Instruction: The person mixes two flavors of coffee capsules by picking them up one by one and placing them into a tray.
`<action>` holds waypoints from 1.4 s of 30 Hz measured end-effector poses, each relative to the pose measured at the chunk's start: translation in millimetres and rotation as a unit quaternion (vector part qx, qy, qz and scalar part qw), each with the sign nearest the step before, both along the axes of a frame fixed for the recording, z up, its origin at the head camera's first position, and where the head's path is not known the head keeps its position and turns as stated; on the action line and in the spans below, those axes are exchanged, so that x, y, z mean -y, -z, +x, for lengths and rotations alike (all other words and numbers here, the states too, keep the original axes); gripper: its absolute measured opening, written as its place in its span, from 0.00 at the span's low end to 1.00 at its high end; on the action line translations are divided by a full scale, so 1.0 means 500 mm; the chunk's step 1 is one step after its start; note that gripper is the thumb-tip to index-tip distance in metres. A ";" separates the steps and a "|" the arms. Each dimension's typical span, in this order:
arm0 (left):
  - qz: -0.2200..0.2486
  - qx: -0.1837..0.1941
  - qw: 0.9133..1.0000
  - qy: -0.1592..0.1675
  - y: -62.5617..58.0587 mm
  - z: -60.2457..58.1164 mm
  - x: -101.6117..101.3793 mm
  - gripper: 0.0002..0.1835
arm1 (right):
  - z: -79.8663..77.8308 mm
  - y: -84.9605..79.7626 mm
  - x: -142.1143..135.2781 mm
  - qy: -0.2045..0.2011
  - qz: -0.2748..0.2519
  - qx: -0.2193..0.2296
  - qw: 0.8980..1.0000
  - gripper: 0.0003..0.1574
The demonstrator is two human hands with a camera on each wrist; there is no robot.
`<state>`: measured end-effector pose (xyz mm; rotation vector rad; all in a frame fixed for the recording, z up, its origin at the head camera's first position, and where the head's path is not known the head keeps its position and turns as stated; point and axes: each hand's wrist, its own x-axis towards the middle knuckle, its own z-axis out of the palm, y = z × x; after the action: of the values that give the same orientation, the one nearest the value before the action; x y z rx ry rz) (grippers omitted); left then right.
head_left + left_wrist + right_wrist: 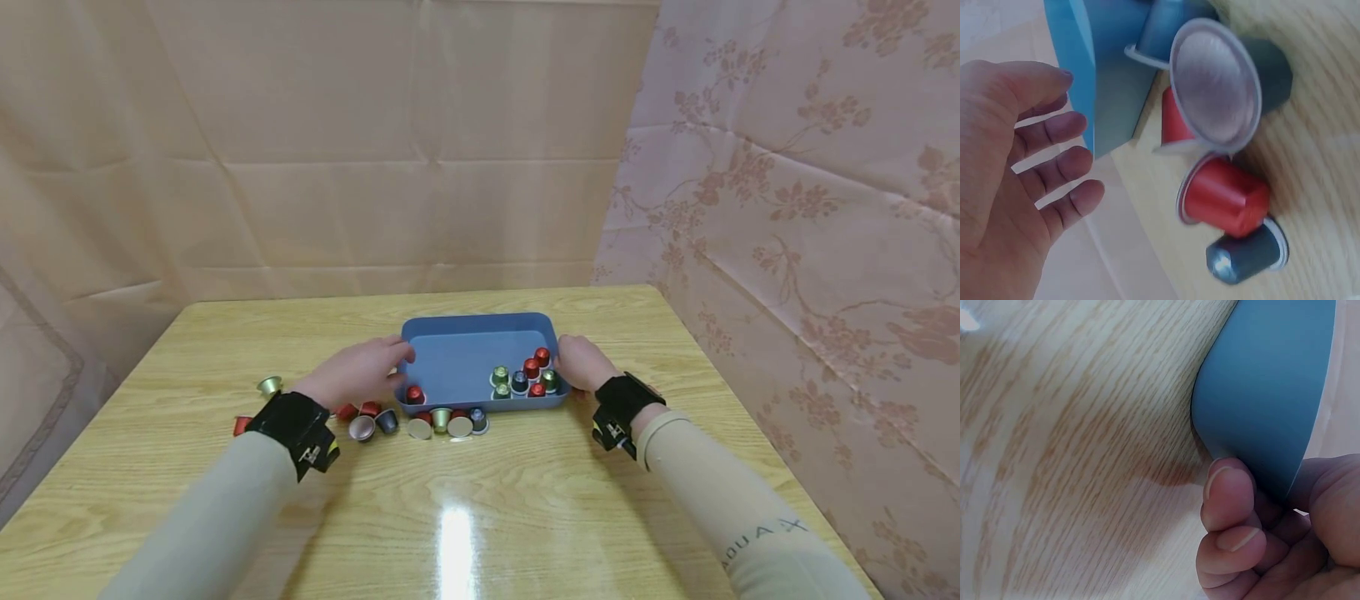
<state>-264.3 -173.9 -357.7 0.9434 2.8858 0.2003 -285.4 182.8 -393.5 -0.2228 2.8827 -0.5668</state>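
Note:
A shallow blue tray (450,354) lies on the wooden table. My right hand (585,362) grips its right end; in the right wrist view, curled fingers (1229,494) lie outside the wall, with the thumb at the rim. At the left end, my left hand (360,371) is beside the rim with loosely bent fingers and nothing in its grasp; whether a fingertip touches the rim I cannot tell. Red, green and dark coffee capsules stand in the tray's right part, among them a green capsule (500,376). One red capsule (415,395) stands alone in its front left corner.
Along the tray's front side lie several capsules, including a gold one (441,419) and a dark one (478,420). More lie near the left forearm, among them a red capsule (1225,194). A gold capsule (269,385) lies farther left. Curtains (322,167) hang behind the table.

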 end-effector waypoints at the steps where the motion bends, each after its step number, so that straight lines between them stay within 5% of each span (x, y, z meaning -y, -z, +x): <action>1: 0.001 0.004 1.000 -0.011 -0.002 -0.001 0.004 0.16 | 0.000 0.000 0.000 0.000 0.000 -0.001 1.000 0.12; 13: -0.049 0.025 0.995 -0.087 -0.014 -0.006 0.068 0.13 | 0.000 0.002 0.000 0.003 -0.001 -0.001 1.000 0.12; 24: -0.119 0.079 0.976 -0.167 -0.020 0.007 0.104 0.16 | 0.000 0.000 0.002 0.006 -0.003 0.002 1.000 0.13; 42: -0.099 0.145 0.967 -0.184 -0.011 0.010 0.099 0.08 | 0.003 -0.004 0.004 0.005 0.001 0.004 1.000 0.15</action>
<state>-259.3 -223.6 -352.0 0.3077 2.7129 0.0674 -283.8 180.6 -391.8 -0.2040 2.8778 -0.5651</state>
